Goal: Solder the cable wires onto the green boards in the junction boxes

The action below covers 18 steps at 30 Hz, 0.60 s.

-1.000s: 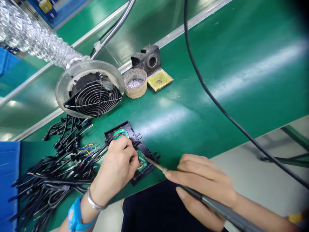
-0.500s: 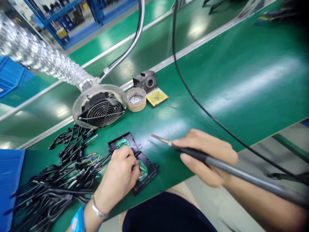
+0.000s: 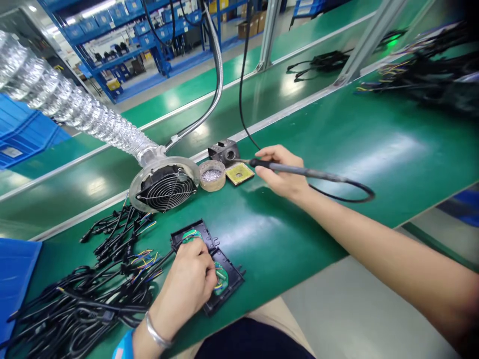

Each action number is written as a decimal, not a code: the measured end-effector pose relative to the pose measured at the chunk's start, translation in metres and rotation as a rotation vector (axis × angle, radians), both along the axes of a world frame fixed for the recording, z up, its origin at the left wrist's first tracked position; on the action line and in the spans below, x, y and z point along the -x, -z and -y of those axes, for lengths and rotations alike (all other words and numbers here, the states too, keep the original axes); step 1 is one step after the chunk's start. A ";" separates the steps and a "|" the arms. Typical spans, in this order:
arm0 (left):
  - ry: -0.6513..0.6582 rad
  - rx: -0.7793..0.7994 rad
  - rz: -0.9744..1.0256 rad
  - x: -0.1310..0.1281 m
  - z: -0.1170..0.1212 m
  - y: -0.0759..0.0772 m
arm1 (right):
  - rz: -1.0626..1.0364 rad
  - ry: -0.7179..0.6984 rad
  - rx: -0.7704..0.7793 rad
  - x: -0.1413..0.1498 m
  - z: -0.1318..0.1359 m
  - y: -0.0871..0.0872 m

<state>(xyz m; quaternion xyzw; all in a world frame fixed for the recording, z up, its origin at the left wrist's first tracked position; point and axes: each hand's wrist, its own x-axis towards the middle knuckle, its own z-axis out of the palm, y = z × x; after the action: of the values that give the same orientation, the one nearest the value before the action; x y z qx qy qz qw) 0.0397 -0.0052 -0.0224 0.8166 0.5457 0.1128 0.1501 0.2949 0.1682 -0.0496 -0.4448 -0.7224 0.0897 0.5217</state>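
Note:
My right hand is closed round the dark handle of a soldering iron. Its tip points left and lies right by the opening of a metal iron stand, above a yellow sponge in a tray. Over an opened black plastic case, my left hand rests with curled fingers, whose tips are hidden. Green circuit boards sit in the two case halves, partly covered by this hand. A black cable runs out of the case on the left.
A round tub of silvery bits stands left of the sponge. Beside it, a fume extractor fan hangs low on a foil duct. Black cables are heaped at the left; more cables lie at the far right.
My right hand has carried the soldering iron away from beside the case, up to the stand. My left hand has stayed on the case. The view has tilted up.

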 end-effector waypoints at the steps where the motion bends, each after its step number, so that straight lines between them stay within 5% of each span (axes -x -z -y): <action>1: 0.001 -0.007 0.001 0.000 0.000 0.000 | -0.001 0.019 0.021 0.002 -0.006 0.000; 12: 0.039 0.006 -0.044 -0.002 0.001 -0.004 | 0.146 0.011 0.162 0.041 -0.062 0.014; 18: 0.055 -0.036 0.027 0.018 0.013 -0.025 | 0.232 0.071 0.254 0.035 -0.008 0.021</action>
<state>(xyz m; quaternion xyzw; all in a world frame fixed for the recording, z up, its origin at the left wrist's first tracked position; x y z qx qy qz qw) 0.0216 -0.0187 0.0029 0.8324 0.5188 0.1293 0.1456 0.2596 0.1764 -0.0710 -0.5398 -0.7445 0.1098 0.3772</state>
